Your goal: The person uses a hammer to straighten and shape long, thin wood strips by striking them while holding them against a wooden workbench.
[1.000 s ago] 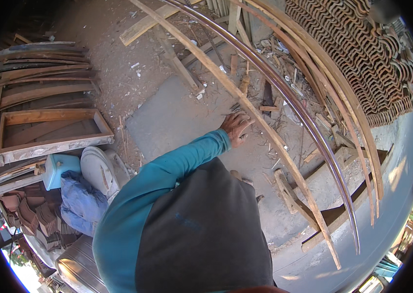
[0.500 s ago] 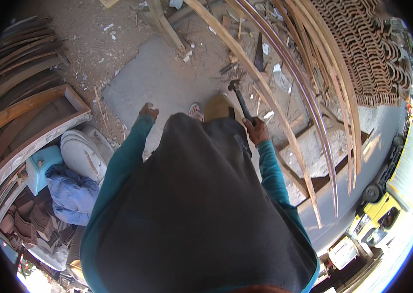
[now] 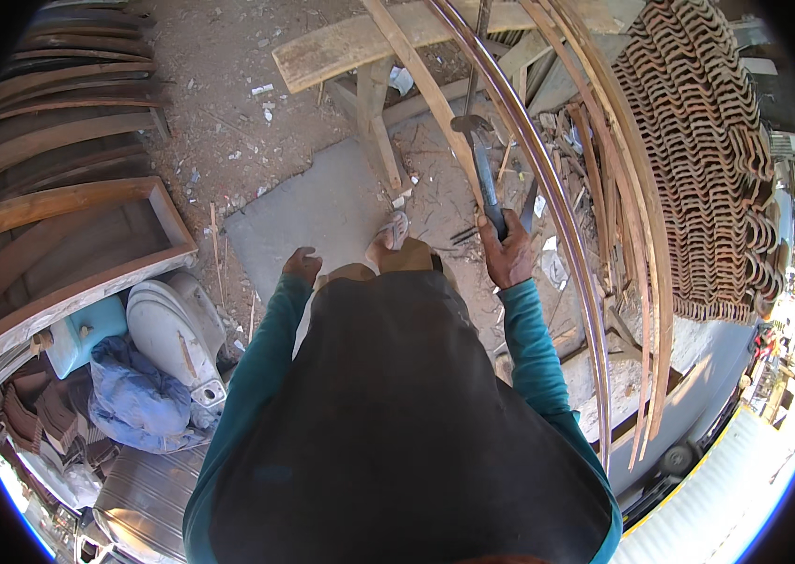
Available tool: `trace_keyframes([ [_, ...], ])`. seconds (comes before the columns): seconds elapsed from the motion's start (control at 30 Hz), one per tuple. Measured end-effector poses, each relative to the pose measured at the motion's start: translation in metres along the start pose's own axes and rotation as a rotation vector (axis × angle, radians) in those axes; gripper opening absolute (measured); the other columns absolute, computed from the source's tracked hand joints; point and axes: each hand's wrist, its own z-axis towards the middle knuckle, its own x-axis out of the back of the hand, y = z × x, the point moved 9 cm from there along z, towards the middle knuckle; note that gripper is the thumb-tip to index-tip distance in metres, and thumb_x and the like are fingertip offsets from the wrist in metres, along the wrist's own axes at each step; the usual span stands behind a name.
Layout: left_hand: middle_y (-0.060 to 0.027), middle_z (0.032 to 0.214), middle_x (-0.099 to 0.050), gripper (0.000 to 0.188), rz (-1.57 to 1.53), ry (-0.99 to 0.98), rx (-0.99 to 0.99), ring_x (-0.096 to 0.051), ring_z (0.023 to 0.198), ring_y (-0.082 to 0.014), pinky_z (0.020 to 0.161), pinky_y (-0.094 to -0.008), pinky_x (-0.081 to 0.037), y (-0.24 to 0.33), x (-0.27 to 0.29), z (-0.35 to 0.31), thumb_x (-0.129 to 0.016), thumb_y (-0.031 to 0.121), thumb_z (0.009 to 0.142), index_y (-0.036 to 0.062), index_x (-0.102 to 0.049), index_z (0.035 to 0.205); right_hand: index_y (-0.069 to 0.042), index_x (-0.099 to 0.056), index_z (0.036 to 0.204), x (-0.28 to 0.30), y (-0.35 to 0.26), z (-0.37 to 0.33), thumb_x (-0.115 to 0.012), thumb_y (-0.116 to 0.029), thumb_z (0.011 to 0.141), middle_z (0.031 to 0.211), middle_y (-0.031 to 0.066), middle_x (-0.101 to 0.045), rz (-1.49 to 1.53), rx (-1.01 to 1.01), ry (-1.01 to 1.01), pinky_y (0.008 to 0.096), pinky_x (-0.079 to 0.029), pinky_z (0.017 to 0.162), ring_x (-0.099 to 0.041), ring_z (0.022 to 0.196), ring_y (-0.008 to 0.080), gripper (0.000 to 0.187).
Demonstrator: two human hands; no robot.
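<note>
Right hand (image 3: 507, 256) has its fingers clamped around the handle of the hammer (image 3: 484, 174), whose long axis runs up and away from the knuckles, head (image 3: 467, 122) at the far end, just beside the curved wooden strips (image 3: 548, 188) arching past on the right. Left hand (image 3: 302, 264) hangs curled and empty over the grey slab (image 3: 322, 211), well apart from the tool. A sandalled foot (image 3: 390, 235) sits between the two hands.

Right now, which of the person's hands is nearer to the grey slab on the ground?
Left. The left hand hangs closed over the grey slab's near edge, holding nothing visible. The right hand grips a hammer off to the slab's right.
</note>
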Motion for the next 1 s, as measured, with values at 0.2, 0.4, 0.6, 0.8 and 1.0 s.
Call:
trace_keyframes([
  [0.2, -0.0107, 0.082, -0.072, 0.038, -0.314, 0.287, 0.167, -0.069, 0.080, -0.0182, 0.071, -0.0321, -0.054, -0.041, 0.074, 0.025, -0.068, 0.019, 0.084, 0.0014, -0.061, 0.117, 0.001, -0.059, 0.094, -0.032, -0.057, 0.092, -0.064, -0.038, 0.094, 0.066, 0.0138, -0.056, 0.002, 0.091, 0.019, 0.0396, -0.044, 0.059, -0.056, 0.060, 0.0249, 0.039],
  [0.4, -0.0087, 0.085, -0.069, 0.033, -0.387, 0.579, 0.056, -0.065, 0.076, -0.0162, 0.072, -0.0305, -0.053, 0.063, 0.167, 0.119, -0.065, 0.017, 0.086, 0.0015, -0.062, 0.115, -0.001, -0.058, 0.096, -0.070, -0.083, 0.156, -0.062, -0.036, 0.094, 0.070, 0.0187, -0.061, -0.145, 0.059, 0.065, 0.0442, -0.047, 0.060, -0.062, 0.065, 0.0371, 0.035],
  [0.6, -0.0111, 0.098, -0.068, 0.033, -0.353, 0.589, -0.356, -0.066, 0.089, -0.0215, 0.080, -0.0335, -0.053, 0.274, 0.225, 0.287, -0.068, 0.021, 0.087, 0.0051, -0.062, 0.116, -0.002, -0.056, 0.093, -0.093, -0.075, 0.167, -0.064, -0.035, 0.093, 0.070, 0.0218, -0.062, -0.233, -0.111, 0.054, 0.0469, -0.048, 0.061, -0.063, 0.066, 0.0412, 0.034],
  [0.8, -0.0189, 0.116, -0.065, 0.070, -0.184, 0.517, -0.215, -0.066, 0.102, -0.0238, 0.084, -0.0363, -0.055, 0.349, 0.155, 0.491, -0.077, 0.039, 0.080, -0.0111, -0.054, 0.123, -0.003, -0.058, 0.090, -0.080, -0.136, 0.156, -0.068, -0.035, 0.091, 0.062, 0.0130, -0.057, -0.108, -0.193, 0.278, 0.0386, -0.047, 0.057, -0.056, 0.056, 0.0224, 0.033],
  [1.0, -0.0125, 0.096, -0.065, 0.067, -1.015, -0.242, 0.012, -0.064, 0.087, -0.0199, 0.076, -0.0327, -0.056, 0.387, 0.049, 0.534, -0.081, 0.051, 0.072, -0.0012, -0.064, 0.110, -0.001, -0.060, 0.092, -0.094, -0.130, 0.126, -0.071, -0.033, 0.089, 0.064, 0.0078, -0.059, -0.033, -0.385, 0.379, 0.0352, -0.048, 0.058, -0.056, 0.058, 0.0185, 0.034],
])
